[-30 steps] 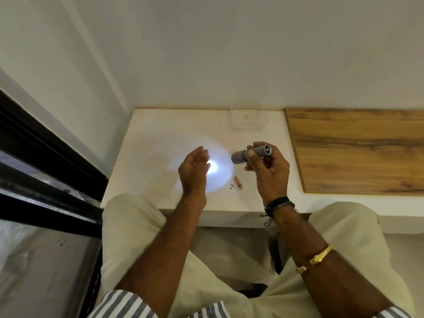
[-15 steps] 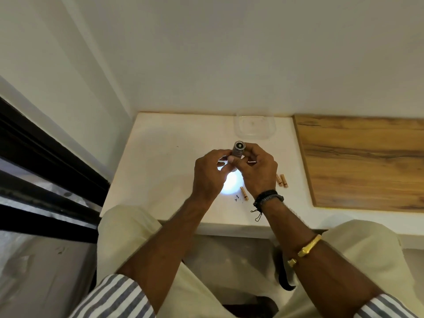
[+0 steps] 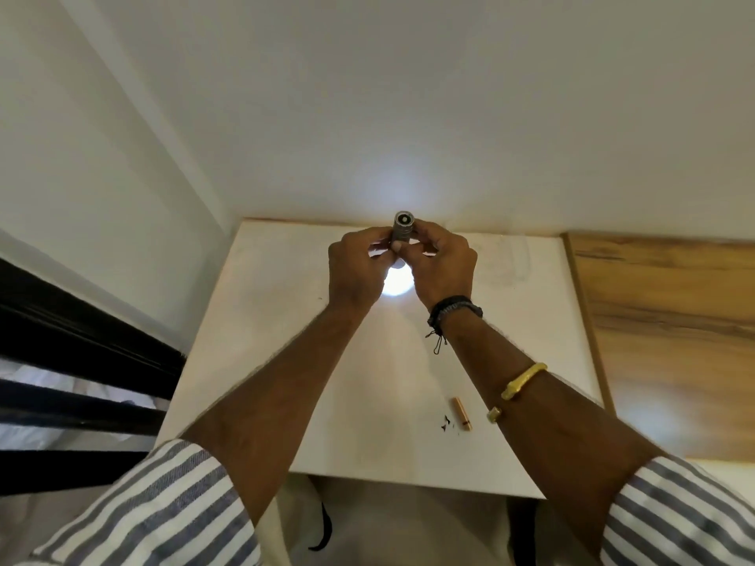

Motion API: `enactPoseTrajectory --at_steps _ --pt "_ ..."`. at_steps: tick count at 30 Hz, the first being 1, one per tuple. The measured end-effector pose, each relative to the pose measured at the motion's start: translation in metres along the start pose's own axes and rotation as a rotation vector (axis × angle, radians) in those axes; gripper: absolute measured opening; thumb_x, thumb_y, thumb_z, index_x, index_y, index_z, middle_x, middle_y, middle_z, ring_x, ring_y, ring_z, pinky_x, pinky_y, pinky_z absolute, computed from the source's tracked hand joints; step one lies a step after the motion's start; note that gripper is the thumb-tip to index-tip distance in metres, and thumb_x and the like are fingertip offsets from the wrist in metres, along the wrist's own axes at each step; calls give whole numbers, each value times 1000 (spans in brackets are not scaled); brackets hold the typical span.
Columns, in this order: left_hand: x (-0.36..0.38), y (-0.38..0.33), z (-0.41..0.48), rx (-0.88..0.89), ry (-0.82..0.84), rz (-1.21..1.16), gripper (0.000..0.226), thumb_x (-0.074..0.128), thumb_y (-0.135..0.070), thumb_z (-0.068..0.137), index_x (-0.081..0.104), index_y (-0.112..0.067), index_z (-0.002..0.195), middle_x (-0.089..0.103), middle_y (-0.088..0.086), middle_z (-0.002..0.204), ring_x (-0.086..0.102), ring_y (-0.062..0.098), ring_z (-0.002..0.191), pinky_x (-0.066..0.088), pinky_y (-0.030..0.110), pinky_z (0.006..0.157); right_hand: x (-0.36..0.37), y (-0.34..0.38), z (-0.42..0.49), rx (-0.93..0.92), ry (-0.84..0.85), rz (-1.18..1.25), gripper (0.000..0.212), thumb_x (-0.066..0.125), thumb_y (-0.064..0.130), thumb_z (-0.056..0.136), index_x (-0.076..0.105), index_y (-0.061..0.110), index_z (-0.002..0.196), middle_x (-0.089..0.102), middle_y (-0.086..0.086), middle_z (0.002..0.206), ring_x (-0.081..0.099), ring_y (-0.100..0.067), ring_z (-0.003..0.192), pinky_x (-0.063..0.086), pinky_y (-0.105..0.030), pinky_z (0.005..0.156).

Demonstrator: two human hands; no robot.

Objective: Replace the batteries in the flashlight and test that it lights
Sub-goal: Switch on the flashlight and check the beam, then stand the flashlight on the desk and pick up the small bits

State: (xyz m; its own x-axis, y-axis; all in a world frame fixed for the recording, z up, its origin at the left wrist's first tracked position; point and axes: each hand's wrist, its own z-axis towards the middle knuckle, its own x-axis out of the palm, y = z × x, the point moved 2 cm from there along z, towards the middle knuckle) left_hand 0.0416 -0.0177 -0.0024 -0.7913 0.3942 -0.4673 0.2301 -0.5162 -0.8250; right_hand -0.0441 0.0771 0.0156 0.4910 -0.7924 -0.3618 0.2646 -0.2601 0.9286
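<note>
Head view: both hands were up over the white table [image 3: 261, 361], meeting at the flashlight [image 3: 402, 232]
Flashlight: stood upright, tail cap on top, lens down — bright spot on the table right below
Left hand [image 3: 355, 267]: fingers pinched the barrel from the left
Right hand [image 3: 445, 267]: fingers wrapped it from the right, looked a touch closer
Spare: one copper battery [image 3: 461, 414] lay near the right forearm — well apart

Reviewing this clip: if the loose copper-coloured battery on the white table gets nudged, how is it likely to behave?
The battery is a smooth cylinder lying on its side, so it would probably roll sideways. The white table looks flat and slick, offering little to stop it. It likely feels rigid and light.
</note>
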Motion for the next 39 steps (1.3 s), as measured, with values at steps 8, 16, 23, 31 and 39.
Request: enactPoseTrajectory --at_steps 8,16,23,31,39 --pt "15 32 42 -34 9 -16 16 70 -14 90 78 -15 103 80 -1 89 73 5 81 58 21 80 35 -24 52 -43 27 -53 31 79 15 87 76 12 118 79 -3 109 68 -11 89 42 5 73" --pt "27 42 51 -98 27 -28 31 61 -2 90 74 -14 115 78 -1 105 70 1 93 52 10 84 43 -35 64 -29 1 -76 32 77 16 88 75 18 120 78 2 111 69 -14 91 52 -22 88" --pt "28 37 43 -183 110 -57 42 52 4 93 64 -13 129 71 -5 121 62 1 109 45 12 94 43 -32 62 61 3 -59 38 74 9 90 71 15 127 76 -3 118 71 -18 101 56 -35 99" --pt "15 1 -8 -332 -118 -71 27 65 -14 93 67 -11 120 75 5 112 71 18 100 58 32 92 4 -25 19 177 -106 141 27 78 7 85 75 15 109 77 -2 98 74 -16 91 62 -37 89" --pt "30 -34 -105 -478 298 98 35 75 -40 85 69 -14 107 76 3 104 71 18 92 58 35 85 -80 -38 -56 268 -43 227 15 80 9 84 78 16 97 78 -2 84 77 -17 80 65 -31 70"
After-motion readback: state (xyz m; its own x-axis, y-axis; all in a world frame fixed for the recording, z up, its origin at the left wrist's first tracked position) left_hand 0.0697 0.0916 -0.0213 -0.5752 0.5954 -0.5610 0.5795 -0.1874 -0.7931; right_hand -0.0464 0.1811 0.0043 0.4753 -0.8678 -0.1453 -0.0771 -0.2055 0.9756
